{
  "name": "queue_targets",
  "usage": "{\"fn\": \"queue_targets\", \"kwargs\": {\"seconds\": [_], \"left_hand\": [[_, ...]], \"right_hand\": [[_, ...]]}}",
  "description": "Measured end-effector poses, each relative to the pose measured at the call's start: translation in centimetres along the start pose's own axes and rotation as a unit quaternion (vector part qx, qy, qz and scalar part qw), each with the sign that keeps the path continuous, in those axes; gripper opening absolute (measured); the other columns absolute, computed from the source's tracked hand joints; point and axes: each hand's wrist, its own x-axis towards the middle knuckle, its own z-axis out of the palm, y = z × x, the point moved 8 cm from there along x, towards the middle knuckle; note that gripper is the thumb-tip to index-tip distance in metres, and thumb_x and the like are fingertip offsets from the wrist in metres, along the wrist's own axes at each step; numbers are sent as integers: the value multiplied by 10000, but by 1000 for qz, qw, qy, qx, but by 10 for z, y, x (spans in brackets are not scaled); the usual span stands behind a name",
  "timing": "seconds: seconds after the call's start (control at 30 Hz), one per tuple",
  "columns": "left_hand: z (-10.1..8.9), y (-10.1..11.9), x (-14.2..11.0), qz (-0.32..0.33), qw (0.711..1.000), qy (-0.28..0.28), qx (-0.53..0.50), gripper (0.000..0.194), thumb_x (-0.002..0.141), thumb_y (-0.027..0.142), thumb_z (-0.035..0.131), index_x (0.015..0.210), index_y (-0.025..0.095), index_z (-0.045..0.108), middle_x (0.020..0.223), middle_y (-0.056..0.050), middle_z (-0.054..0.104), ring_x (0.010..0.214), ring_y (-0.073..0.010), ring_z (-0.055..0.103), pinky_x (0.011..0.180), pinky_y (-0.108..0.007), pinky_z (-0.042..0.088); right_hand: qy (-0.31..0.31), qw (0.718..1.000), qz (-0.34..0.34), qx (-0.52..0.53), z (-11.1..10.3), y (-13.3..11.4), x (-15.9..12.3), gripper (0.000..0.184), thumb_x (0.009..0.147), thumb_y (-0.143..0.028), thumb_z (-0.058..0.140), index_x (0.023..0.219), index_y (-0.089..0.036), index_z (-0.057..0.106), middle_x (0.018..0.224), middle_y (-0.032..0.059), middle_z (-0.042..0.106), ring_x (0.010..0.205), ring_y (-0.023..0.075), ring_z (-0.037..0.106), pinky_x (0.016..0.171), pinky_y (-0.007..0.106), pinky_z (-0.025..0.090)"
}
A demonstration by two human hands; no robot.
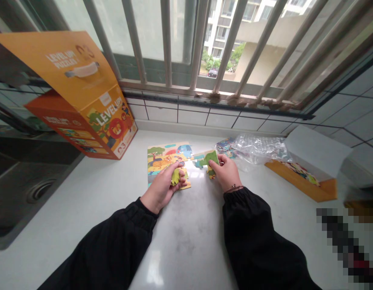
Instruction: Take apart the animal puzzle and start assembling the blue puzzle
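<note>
A partly joined jigsaw puzzle (161, 162) with a tree, a spotted cat and a blue elephant lies flat on the counter. My left hand (164, 184) is over its lower right part, with a yellow-green puzzle piece (175, 177) held in the curled fingers. To the right, my right hand (227, 172) grips a green puzzle piece (211, 157) between thumb and fingers. That piece is beside another light piece with teal on it, close to the puzzle's right edge; whether they are joined I cannot tell. My left hand hides part of the puzzle.
An orange puzzle box (109, 117) stands open at the left, near a dark sink (11, 201). Clear plastic wrapping (259, 148) with colourful pieces lies at the back right. Beside it sits an open orange and white box (315, 161). Window bars and tiles bound the back.
</note>
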Motion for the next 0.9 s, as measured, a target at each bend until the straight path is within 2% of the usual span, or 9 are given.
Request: {"fn": "queue_targets", "kwargs": {"seconds": [0.07, 0.13, 0.17, 0.23, 0.3, 0.4, 0.6, 0.77, 0.9], "left_hand": [[0, -1, 2, -3, 1000, -2, -20, 274, 987, 439, 778, 1078, 195, 693, 797, -11, 712, 637, -134, 696, 689, -278, 661], [0, -2, 4, -8, 999, -4, -38, 292, 1020, 473, 737, 1065, 189, 686, 821, -46, 746, 668, -160, 731, 727, -313, 682], [0, -2, 5, -10, 999, -5, -46, 308, 1039, 487, 709, 1079, 182, 692, 851, -69, 766, 696, -177, 751, 740, -328, 689], [1, -2, 7, -7, 998, -7, -61, 355, 1078, 508, 637, 1158, 172, 717, 960, -109, 807, 786, -206, 788, 754, -342, 697], [2, -1, 8, 5, 997, -10, -75, 384, 1098, 506, 599, 1245, 178, 733, 1078, -123, 827, 893, -226, 807, 774, -344, 700], [2, -3, 11, 7, 996, -13, -84, 317, 1042, 392, 714, 1256, 163, 754, 1129, -128, 836, 965, -247, 814, 809, -346, 703], [-11, -6, 18, 6, 995, 22, -92, 230, 952, 215, 741, 1161, 125, 778, 1053, -131, 841, 888, -251, 821, 755, -346, 706], [-26, -1, 23, 44, 990, 86, -104, 349, 863, 138, 751, 1209, 177, 773, 1096, -88, 836, 871, -219, 812, 649, -268, 659], [-28, 1, 22, 59, 989, 93, -104, 354, 853, 146, 743, 1203, 177, 788, 1112, -87, 832, 864, -207, 799, 620, -247, 638]], "right_hand": [[42, 998, -38, 31, -4, -19, -11, 329, 895, -486, 726, 1073, -210, 717, 924, 60, 780, 759, 222, 723, 686, 352, 600], [106, 984, -140, -2, -10, -50, -29, 197, 951, -410, 704, 1040, -235, 712, 970, 66, 779, 824, 227, 726, 732, 364, 602], [106, 972, -209, -25, -7, -67, -38, 118, 969, -342, 684, 1029, -246, 717, 1027, 74, 784, 917, 239, 736, 800, 384, 609], [8, 940, -336, -65, 15, -93, -56, 105, 962, -208, 655, 1007, -266, 730, 1103, 71, 791, 1059, 249, 733, 921, 412, 606], [-129, 902, -403, -87, 42, -101, -69, 197, 927, -119, 647, 1002, -274, 742, 1134, 61, 792, 1094, 242, 728, 968, 412, 601], [-201, 882, -415, -94, 58, -94, -72, 262, 899, -69, 652, 1031, -272, 752, 1166, 56, 784, 1093, 230, 721, 973, 401, 598], [-174, 875, -446, -78, 54, -91, -72, 238, 925, -75, 704, 1025, -284, 762, 1137, 30, 788, 1060, 217, 711, 956, 395, 591], [-120, 873, -468, -63, 44, -99, -75, 165, 1024, -127, 690, 1041, -273, 765, 1129, 44, 808, 1045, 209, 721, 939, 390, 596], [-105, 868, -483, -43, 40, -105, -78, 152, 1048, -146, 685, 1057, -273, 766, 1106, 44, 816, 1021, 202, 742, 923, 380, 606]]}}
